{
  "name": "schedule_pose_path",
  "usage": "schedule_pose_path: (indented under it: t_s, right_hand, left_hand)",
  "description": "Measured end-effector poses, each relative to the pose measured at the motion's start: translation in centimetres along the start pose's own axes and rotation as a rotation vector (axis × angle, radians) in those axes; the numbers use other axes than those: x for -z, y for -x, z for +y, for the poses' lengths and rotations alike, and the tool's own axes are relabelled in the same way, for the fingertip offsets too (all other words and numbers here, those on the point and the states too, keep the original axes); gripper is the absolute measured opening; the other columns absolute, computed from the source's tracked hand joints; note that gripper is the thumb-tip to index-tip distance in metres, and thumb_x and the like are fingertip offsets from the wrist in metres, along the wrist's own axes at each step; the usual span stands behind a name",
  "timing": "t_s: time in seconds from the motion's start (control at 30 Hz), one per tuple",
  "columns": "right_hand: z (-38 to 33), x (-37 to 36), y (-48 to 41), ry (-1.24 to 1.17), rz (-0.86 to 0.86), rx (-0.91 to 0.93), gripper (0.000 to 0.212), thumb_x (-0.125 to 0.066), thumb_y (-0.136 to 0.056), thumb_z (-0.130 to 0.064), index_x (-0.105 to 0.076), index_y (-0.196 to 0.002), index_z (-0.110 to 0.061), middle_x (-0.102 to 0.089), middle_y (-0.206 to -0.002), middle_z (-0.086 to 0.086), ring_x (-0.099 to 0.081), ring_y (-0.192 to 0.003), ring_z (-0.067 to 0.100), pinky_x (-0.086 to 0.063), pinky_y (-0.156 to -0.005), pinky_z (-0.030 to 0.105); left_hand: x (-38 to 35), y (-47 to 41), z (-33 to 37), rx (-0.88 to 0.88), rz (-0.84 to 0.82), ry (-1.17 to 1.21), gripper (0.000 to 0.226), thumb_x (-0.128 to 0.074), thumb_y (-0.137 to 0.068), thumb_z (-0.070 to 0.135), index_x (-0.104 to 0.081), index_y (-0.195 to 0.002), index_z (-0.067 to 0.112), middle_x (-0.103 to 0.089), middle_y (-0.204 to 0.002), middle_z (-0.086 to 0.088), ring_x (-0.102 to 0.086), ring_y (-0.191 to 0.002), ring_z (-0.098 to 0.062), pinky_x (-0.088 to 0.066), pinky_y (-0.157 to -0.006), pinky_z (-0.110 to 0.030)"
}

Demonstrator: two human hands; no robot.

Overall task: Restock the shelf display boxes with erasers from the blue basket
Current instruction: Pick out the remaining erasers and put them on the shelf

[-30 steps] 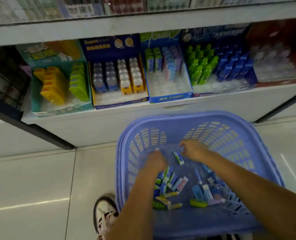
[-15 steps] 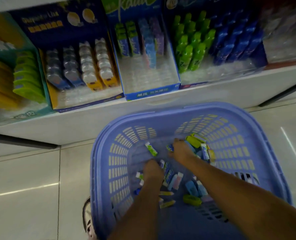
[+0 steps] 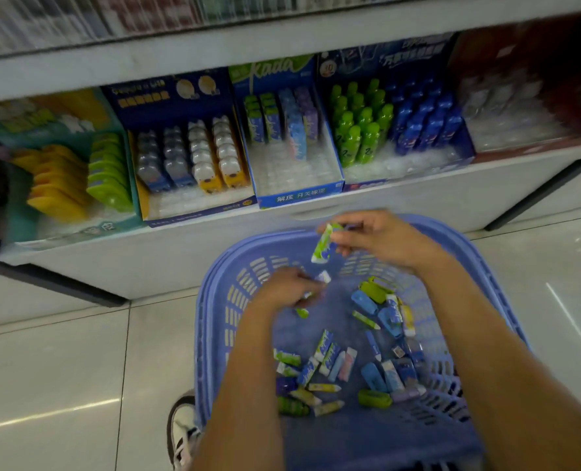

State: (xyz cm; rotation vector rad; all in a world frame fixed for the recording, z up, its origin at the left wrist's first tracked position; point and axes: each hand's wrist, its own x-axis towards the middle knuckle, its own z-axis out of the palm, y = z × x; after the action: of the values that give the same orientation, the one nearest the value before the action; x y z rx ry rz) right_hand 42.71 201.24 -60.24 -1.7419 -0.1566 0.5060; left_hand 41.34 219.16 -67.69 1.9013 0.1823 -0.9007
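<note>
The blue basket (image 3: 214, 321) stands on the floor below the shelf, with several loose erasers (image 3: 330, 365) scattered on its bottom. My right hand (image 3: 381, 239) is raised over the basket's far rim and pinches a green-and-white eraser (image 3: 323, 244) that hangs down from its fingers. My left hand (image 3: 289, 288) is lower, inside the basket, with its fingers curled round small white and green erasers (image 3: 323, 277); it is blurred. On the shelf, the Kada display box (image 3: 299, 193) holds green, blue and purple erasers at its back, with bare slots in front.
Other display boxes line the shelf: yellow and green items (image 3: 78, 178) at left, bear-shaped erasers (image 3: 194, 158), green and blue bottle shapes (image 3: 394, 127). A near-empty red box (image 3: 520, 124) sits at right. My shoe (image 3: 183, 433) stands left of the basket on tiled floor.
My right hand has lifted out of the basket toward the shelf with a green-and-white eraser. My left hand has risen slightly with small erasers in it. The view has pulled back.
</note>
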Motion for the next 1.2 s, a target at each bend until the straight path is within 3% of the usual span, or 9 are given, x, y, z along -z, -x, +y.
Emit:
schedule_pose_path:
  t_s: [0.13, 0.23, 0.43, 0.6, 0.8, 0.97, 1.03, 1.13, 1.2]
  right_hand:
    - [-6.7, -0.3, -1.7, 0.004, 0.398, 0.249, 0.017, -0.069, -0.083, -0.005, -0.063, -0.09, -0.019, -0.067, -0.072, -0.006, -0.062, -0.059, -0.001, -0.05, -0.061, 0.012]
    - [-9.8, -0.6, -5.0, 0.22, 0.585, 0.349, 0.017, -0.074, -0.077, -0.007, -0.062, -0.086, -0.014, -0.062, -0.074, -0.007, -0.057, -0.062, 0.0, -0.049, -0.064, 0.012]
    - [-12.1, -2.0, -12.1, 0.676, 0.488, 0.339, 0.026, -0.072, -0.081, -0.013, -0.067, -0.104, -0.002, -0.07, -0.104, 0.012, -0.065, -0.096, 0.02, -0.048, -0.084, 0.023]
    - [-12.5, -1.9, -14.0, 0.899, 0.4, 0.248, 0.028, -0.074, -0.08, -0.019, -0.067, -0.104, -0.006, -0.069, -0.109, 0.009, -0.063, -0.103, 0.021, -0.047, -0.089, 0.027]
    - [-12.5, -1.9, -14.2, 0.992, 0.345, 0.214, 0.03, -0.073, -0.081, -0.023, -0.07, -0.105, -0.007, -0.068, -0.111, 0.011, -0.061, -0.105, 0.024, -0.045, -0.09, 0.028]
    - [-12.6, -1.9, -13.7, 0.934, 0.38, 0.211, 0.033, -0.072, -0.082, -0.024, -0.069, -0.111, -0.009, -0.064, -0.116, 0.011, -0.059, -0.106, 0.022, -0.04, -0.085, 0.02]
    - [-13.1, -2.0, -12.5, 0.752, 0.413, 0.24, 0.032, -0.071, -0.082, -0.027, -0.067, -0.11, -0.01, -0.066, -0.108, 0.007, -0.061, -0.093, 0.017, -0.044, -0.079, 0.019]
    - [-13.8, -2.3, -8.8, 0.395, 0.138, 0.214, 0.011, -0.069, -0.084, -0.031, -0.068, -0.091, -0.023, -0.07, -0.074, -0.008, -0.062, -0.062, 0.004, -0.05, -0.06, 0.017]
    - [-13.9, -2.0, -6.5, 0.382, -0.018, 0.217, 0.009, -0.071, -0.082, -0.024, -0.07, -0.091, -0.022, -0.071, -0.069, -0.01, -0.063, -0.061, 0.0, -0.05, -0.061, 0.012]
  left_hand:
    - [3.3, 3.5, 3.1, -0.191, 0.065, 0.169, 0.018, -0.067, -0.087, 0.015, -0.057, -0.074, 0.007, -0.051, -0.059, -0.007, -0.045, -0.044, -0.008, -0.039, -0.048, -0.02]
    - [5.3, 5.5, 4.3, -0.286, 0.213, 0.253, 0.021, -0.074, -0.08, 0.02, -0.066, -0.087, 0.002, -0.052, -0.067, -0.01, -0.041, -0.05, -0.011, -0.037, -0.056, -0.026]
    - [6.8, 7.0, 5.0, -0.348, 0.382, 0.56, 0.017, -0.073, -0.079, 0.008, -0.059, -0.087, 0.009, -0.065, -0.081, -0.009, -0.062, -0.072, -0.02, -0.053, -0.067, -0.028]
    - [7.5, 7.5, 5.1, -0.396, 0.344, 0.696, 0.027, -0.062, -0.085, 0.0, -0.055, -0.11, -0.009, -0.072, -0.082, -0.009, -0.071, -0.069, -0.014, -0.055, -0.06, -0.021]
    - [8.0, 7.3, 5.3, -0.455, 0.324, 0.722, 0.014, -0.068, -0.084, 0.004, -0.059, -0.094, 0.004, -0.073, -0.081, -0.008, -0.069, -0.068, -0.014, -0.054, -0.062, -0.02]
    - [7.6, 7.2, 5.8, -0.472, 0.386, 0.68, 0.011, -0.068, -0.085, 0.007, -0.066, -0.096, 0.01, -0.071, -0.08, -0.007, -0.065, -0.064, -0.01, -0.053, -0.062, -0.019]
    - [7.3, 7.1, 6.0, -0.496, 0.446, 0.64, 0.012, -0.067, -0.086, 0.009, -0.067, -0.098, 0.011, -0.069, -0.079, -0.004, -0.064, -0.062, -0.008, -0.053, -0.063, -0.018]
    - [6.9, 7.1, 6.6, -0.553, 0.546, 0.58, 0.01, -0.066, -0.087, 0.01, -0.067, -0.094, 0.018, -0.066, -0.072, 0.0, -0.059, -0.058, -0.007, -0.054, -0.064, -0.023]
    - [6.7, 7.1, 7.2, -0.601, 0.591, 0.508, 0.011, -0.065, -0.088, 0.011, -0.067, -0.093, 0.021, -0.065, -0.072, 0.002, -0.057, -0.063, -0.009, -0.053, -0.068, -0.027]
